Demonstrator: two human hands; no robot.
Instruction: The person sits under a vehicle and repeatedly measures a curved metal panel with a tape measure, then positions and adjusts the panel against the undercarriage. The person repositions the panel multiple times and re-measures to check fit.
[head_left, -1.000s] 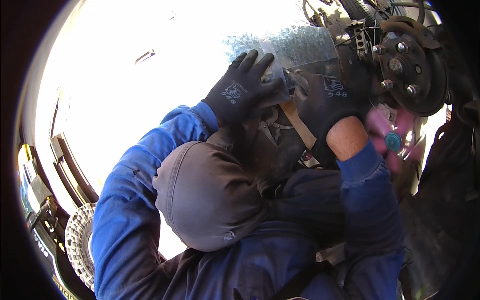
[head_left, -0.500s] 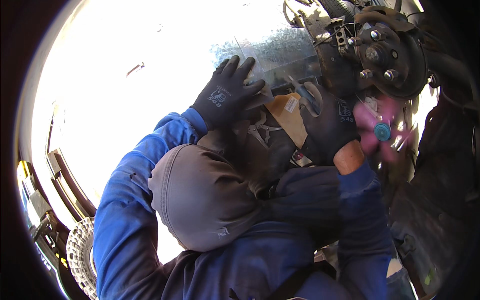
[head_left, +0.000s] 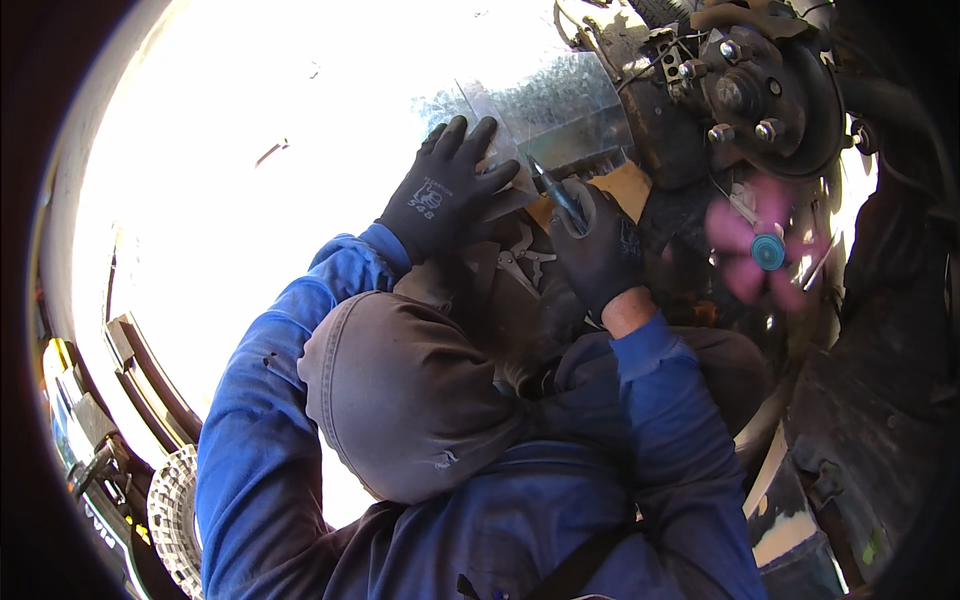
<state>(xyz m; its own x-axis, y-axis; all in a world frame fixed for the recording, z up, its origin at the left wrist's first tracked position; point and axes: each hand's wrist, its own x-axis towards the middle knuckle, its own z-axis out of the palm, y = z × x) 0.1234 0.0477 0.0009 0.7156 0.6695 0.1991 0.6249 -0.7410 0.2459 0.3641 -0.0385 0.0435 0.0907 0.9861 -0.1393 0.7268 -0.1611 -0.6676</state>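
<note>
My left hand (head_left: 440,185), in a black work glove, lies with its fingers spread on a flat strip (head_left: 480,105). The strip rests across a shiny grey metal sheet (head_left: 575,90). Between the fingers of my gloved right hand (head_left: 600,245) is a slim, dark teal pen-shaped tool (head_left: 563,198). Its pointed tip is at the sheet, close beside the strip and just right of my left fingers. Brown cardboard (head_left: 627,190) shows beyond my right hand, under the sheet's near edge. Locking pliers (head_left: 518,265) lie below, between my two hands.
A rusty wheel hub (head_left: 745,95) with studs and nuts stands at the upper right. Below it a small fan with blurred pink blades (head_left: 735,235) and a teal centre is spinning. A knobbly tyre (head_left: 175,515) is at the lower left. Glare washes out the ground at upper left.
My right hand has moved left with the pen-shaped tool, bringing its tip to the sheet beside the strip. My left hand stays spread on the strip.
</note>
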